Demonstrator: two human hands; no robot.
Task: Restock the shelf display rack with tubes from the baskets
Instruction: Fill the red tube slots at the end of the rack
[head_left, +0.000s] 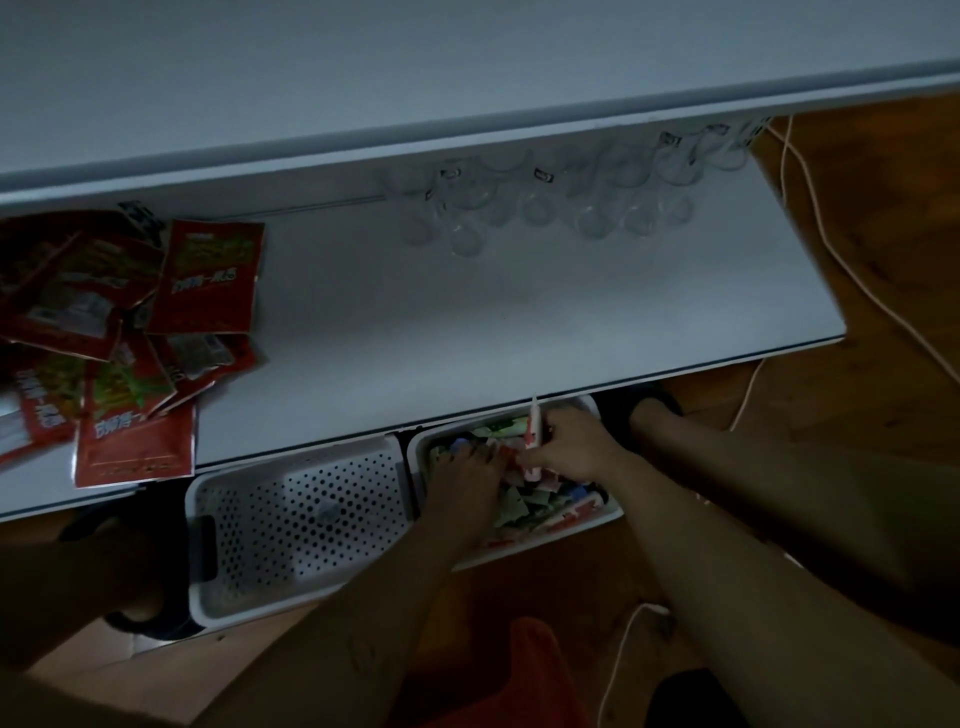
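We hold one tube (534, 441) upright in our right hand (571, 447), fingers curled round its lower part. It is slim and white with red print, its narrow tip pointing up toward the shelf (467, 322) edge. It stands over the right basket (602, 518), a white bin heaped with mixed tubes in red, green and blue. Our left hand (462, 478) rests on that heap; we cannot tell whether it grips anything. The left basket (208, 613), white and perforated, sits just beside it with its dotted floor showing. On the shelf lie red packets (202, 280) and clear cups (540, 208).
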